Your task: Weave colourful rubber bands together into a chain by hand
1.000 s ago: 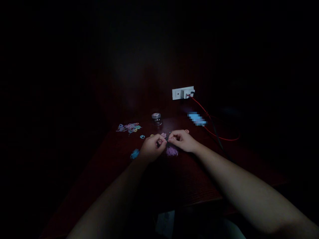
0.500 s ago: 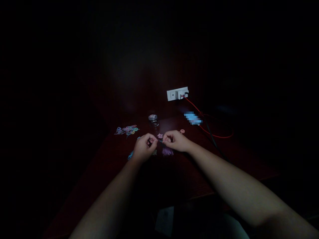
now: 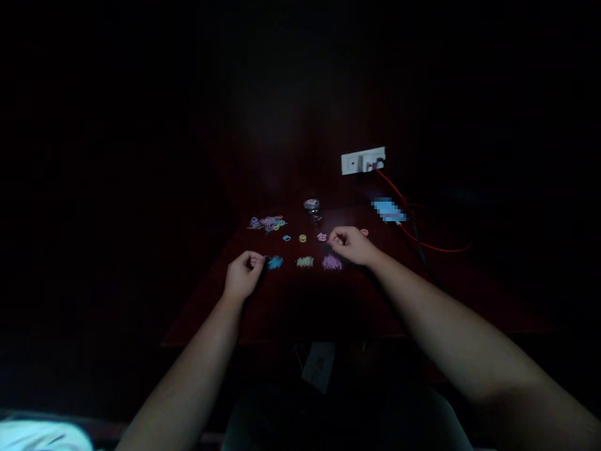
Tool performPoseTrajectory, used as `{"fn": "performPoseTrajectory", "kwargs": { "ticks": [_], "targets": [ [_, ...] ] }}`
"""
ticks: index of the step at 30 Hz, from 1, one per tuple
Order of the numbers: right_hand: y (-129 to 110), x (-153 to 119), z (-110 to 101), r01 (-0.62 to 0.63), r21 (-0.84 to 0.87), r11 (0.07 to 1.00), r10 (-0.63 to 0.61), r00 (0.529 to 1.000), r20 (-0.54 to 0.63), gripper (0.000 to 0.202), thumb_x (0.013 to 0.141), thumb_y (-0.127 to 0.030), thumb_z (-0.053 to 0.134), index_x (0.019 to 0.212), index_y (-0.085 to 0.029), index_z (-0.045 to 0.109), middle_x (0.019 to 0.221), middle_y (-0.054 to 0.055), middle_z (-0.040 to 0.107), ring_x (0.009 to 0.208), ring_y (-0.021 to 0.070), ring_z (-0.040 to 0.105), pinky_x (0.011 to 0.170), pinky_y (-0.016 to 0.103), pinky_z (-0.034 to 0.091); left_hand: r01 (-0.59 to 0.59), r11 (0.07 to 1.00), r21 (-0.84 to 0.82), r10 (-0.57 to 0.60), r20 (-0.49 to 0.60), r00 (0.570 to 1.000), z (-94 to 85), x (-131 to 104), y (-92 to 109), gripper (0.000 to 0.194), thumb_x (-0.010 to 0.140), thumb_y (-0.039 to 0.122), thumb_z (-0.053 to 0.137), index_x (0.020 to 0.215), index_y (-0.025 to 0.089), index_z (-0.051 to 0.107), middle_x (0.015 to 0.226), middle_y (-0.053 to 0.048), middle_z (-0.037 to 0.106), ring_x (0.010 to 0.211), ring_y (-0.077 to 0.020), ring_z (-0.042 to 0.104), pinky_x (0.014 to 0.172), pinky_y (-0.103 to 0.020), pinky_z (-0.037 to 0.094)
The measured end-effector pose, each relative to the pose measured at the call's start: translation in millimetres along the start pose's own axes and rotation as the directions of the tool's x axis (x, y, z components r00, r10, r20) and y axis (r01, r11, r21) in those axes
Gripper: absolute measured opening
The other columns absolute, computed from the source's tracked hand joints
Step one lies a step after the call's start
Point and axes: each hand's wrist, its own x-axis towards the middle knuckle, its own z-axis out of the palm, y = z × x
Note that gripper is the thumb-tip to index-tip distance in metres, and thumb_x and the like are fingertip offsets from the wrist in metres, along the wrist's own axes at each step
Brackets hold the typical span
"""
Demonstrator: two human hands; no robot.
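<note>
My left hand point(image 3: 245, 274) is closed in a pinch at the left, just beside a small pile of blue strands point(image 3: 275, 262). Its fingertips may hold something thin, too dark to make out. My right hand point(image 3: 352, 245) is also pinched, above and right of a pile of purple strands point(image 3: 332, 262); what its fingers hold is unclear. Between the hands lies a pale yellow pile point(image 3: 305, 262). Behind the piles sit small elastic bands: blue point(image 3: 287, 238), yellow point(image 3: 303, 238) and pink point(image 3: 322, 237). A peach band point(image 3: 364, 232) lies just past my right hand.
A mixed heap of coloured bands point(image 3: 267, 223) lies at the back left. A clear lidded jar point(image 3: 312, 208) stands behind the rows. To the right are a blurred-out phone point(image 3: 389, 210) and a red cable point(image 3: 441, 249) running to a wall socket point(image 3: 363, 161).
My hands, together in the middle before, have parted: the left moved left beside the blue pile, the right stays near the purple pile. The view has shifted, uncovering the piles and bands.
</note>
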Motion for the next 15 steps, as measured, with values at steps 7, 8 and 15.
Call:
{"fn": "performPoseTrajectory", "kwargs": {
  "ticks": [7,8,15],
  "targets": [
    [14.3,-0.5,-7.4,-0.046,-0.025,0.999,0.045,0.998,-0.044,0.023,0.072,-0.037,0.058,0.069,-0.015,0.057,0.057,-0.002,0.047,0.052,0.0097,0.039,0.05,0.024,0.03,0.132,0.99,0.054,-0.131,-0.023,0.991,-6.4,-6.3,-16.6,0.022,0.078,0.035,0.056,0.081,0.015,0.066,0.07,-0.003,0.065,0.063,-0.0123,0.057,0.063,-0.023,0.045],
    [16.1,-0.5,-8.1,-0.05,-0.03,0.998,0.048,0.997,-0.056,0.024,0.073,-0.038,0.058,0.069,-0.015,0.057,0.058,-0.001,0.047,0.052,0.0098,0.04,0.05,0.024,0.031,0.137,0.988,0.065,-0.136,-0.014,0.991,-4.9,-5.7,-17.0,0.022,0.078,0.035,0.056,0.081,0.015,0.066,0.07,-0.002,0.065,0.062,-0.0121,0.057,0.062,-0.023,0.044],
    [18.5,-0.5,-7.0,-0.063,-0.033,0.997,0.06,0.994,-0.088,0.023,0.073,-0.037,0.058,0.068,-0.014,0.056,0.058,-0.001,0.049,0.053,0.0096,0.04,0.051,0.024,0.031,0.091,0.983,0.159,-0.099,0.037,0.994,0.9,-2.3,-10.7,0.021,0.078,0.034,0.053,0.079,0.016,0.066,0.069,-0.002,0.065,0.06,-0.0124,0.056,0.059,-0.023,0.041]
  ]
}}
